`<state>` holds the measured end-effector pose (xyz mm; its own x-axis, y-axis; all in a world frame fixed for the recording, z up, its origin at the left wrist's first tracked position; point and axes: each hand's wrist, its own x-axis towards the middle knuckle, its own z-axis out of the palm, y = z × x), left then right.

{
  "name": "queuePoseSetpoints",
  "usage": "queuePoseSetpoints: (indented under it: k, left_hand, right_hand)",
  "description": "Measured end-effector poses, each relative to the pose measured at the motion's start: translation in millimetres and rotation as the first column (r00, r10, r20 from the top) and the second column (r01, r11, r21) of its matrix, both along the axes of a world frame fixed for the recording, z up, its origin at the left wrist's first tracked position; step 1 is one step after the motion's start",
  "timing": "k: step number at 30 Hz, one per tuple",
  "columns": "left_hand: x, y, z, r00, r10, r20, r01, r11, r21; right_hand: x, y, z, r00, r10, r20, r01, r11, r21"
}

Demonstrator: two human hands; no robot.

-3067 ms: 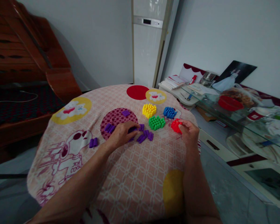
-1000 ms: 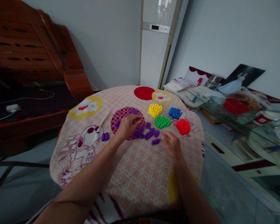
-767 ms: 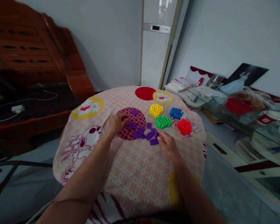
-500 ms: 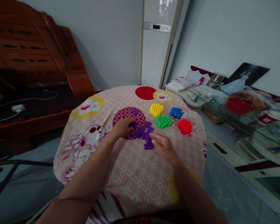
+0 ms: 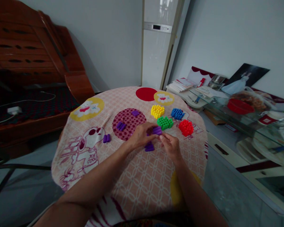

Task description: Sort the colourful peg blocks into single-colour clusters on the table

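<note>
Two bare hands of yours are meeting just right of the middle of the frame, above the pink patterned cloth (image 5: pixel 137 179) that is covering the round table. Your left hand (image 5: pixel 144 135) is holding a purple bundle of short, plastic-looking rods (image 5: pixel 157 130) between thumb and fingers, the grip narrow around it. Your right hand (image 5: pixel 170 145) is bringing its thumb and fingertips together at the bundle's right end; they are standing close, but you cannot tell from this view whether they are gripping it or only touching it.

Just below your left hand, a few loose purple rods (image 5: pixel 149 147) are lying on the cloth, partly hidden by your fingers. Farther left, one purple group (image 5: pixel 121 126) and, above it, a smaller purple group (image 5: pixel 135 113) are lying on the printed dark-pink checked circle (image 5: pixel 129 123), while a purple pair (image 5: pixel 106 138) is resting outside the circle's lower left edge.

Above and right of your hands, four tightly packed clusters of small plastic-looking pieces are sitting apart from the purple ones: a yellow cluster (image 5: pixel 157 111), a green cluster (image 5: pixel 165 123) just below it, a blue cluster (image 5: pixel 178 113) to the right, and a red cluster (image 5: pixel 186 127) farthest right.

A glossy brown wooden bench (image 5: pixel 21 50) is filling the upper left, and a red plastic-looking bowl (image 5: pixel 240 106) is sitting on the cluttered glass shelf (image 5: pixel 211 110) at right.
</note>
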<state>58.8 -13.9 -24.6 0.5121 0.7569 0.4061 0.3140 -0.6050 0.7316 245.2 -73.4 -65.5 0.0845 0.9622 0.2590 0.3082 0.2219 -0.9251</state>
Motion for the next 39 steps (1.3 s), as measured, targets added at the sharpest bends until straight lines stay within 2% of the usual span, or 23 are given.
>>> queuePoseSetpoints:
  k: [3,7,17,19,21,23,26,28,31,33,36,39]
  left_hand:
    - [15.8,-7.5,-8.4,0.999,-0.018,0.045,0.018,1.000,-0.008]
    - [21.9,-7.2,-16.9,0.997,0.015,0.080,-0.014,1.000,-0.017]
    - [25.2,-10.7,-20.3,1.000,0.025,-0.001,-0.024,0.999,0.026]
    - [24.5,-9.2,-21.9,1.000,0.003,-0.003,-0.002,0.999,0.036]
    - [19.4,-3.7,-22.1,1.000,0.009,0.009,-0.010,0.999,0.051]
    - [8.5,5.7,-19.9,0.996,0.088,0.022,-0.089,0.993,0.077]
    - [-19.0,24.4,-14.1,0.954,0.300,0.012,-0.299,0.948,0.107]
    - [-42.2,37.4,-11.3,0.904,0.428,-0.017,-0.424,0.899,0.108]
    - [-77.5,53.9,-13.2,0.813,0.582,-0.026,-0.577,0.810,0.106]
    - [-97.3,62.0,-18.4,0.780,0.624,-0.040,-0.618,0.779,0.110]
    - [-117.5,68.7,-27.4,0.738,0.659,-0.147,-0.644,0.752,0.142]
    - [-125.8,70.2,-31.8,0.719,0.592,-0.364,-0.591,0.797,0.128]
  right_hand:
    - [2.6,-0.9,0.9,1.000,0.008,-0.004,-0.008,1.000,-0.011]
    - [3.7,-2.1,3.4,0.999,0.012,-0.043,-0.013,1.000,-0.017]
    - [2.5,-3.5,5.5,1.000,-0.024,0.016,0.024,1.000,-0.014]
    - [5.5,-3.2,4.1,0.996,-0.071,0.050,0.071,0.997,-0.001]
    - [11.6,-2.3,2.5,0.978,-0.173,0.114,0.168,0.985,0.049]
    - [20.4,-0.8,0.3,0.936,-0.290,0.198,0.269,0.955,0.127]
    - [34.3,1.8,-4.0,0.845,-0.407,0.346,0.359,0.913,0.195]
    - [41.0,3.2,-6.9,0.764,-0.442,0.470,0.401,0.896,0.191]
    - [44.8,3.9,-9.2,0.631,-0.428,0.647,0.449,0.882,0.145]
    - [44.0,3.7,-8.9,0.563,-0.395,0.726,0.470,0.876,0.112]
    - [41.5,3.4,-6.3,0.514,-0.357,0.780,0.498,0.865,0.068]
    - [40.0,3.2,-3.8,0.507,-0.338,0.793,0.525,0.851,0.027]
